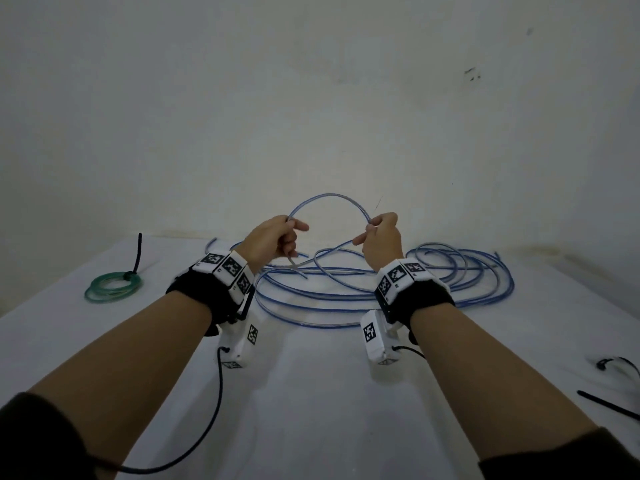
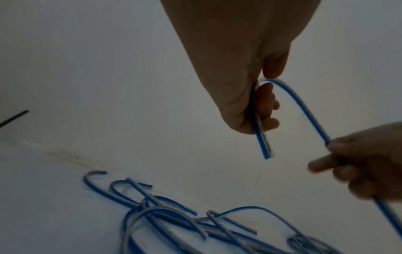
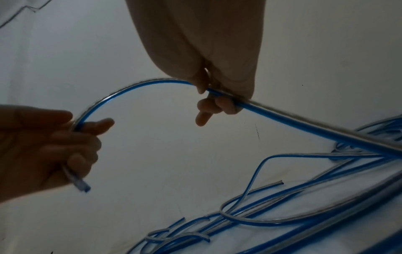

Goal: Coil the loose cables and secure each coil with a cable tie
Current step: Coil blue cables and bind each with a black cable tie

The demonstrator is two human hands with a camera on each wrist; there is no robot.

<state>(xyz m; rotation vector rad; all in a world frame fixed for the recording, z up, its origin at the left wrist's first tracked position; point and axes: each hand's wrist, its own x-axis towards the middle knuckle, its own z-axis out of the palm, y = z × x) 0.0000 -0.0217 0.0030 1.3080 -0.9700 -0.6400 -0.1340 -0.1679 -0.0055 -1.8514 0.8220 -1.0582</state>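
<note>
Left hand [image 1: 273, 242]: your fingers curl round the cable [image 1: 329, 197] near its end.
Right hand [image 1: 381, 240]: you pinch the same cable farther along.
Cable: arches between your hands; the rest lies loose on the table [image 1: 311, 393].

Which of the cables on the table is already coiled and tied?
The small green cable coil at the table's left, cinched with a black cable tie. The blue-and-clear cable lies loose.

tied coil [image 1: 113, 285] left on table [image 1: 311, 393] | loose cables [image 1: 433, 275] behind hands, right | spare ties [image 1: 613, 382] far right
</note>
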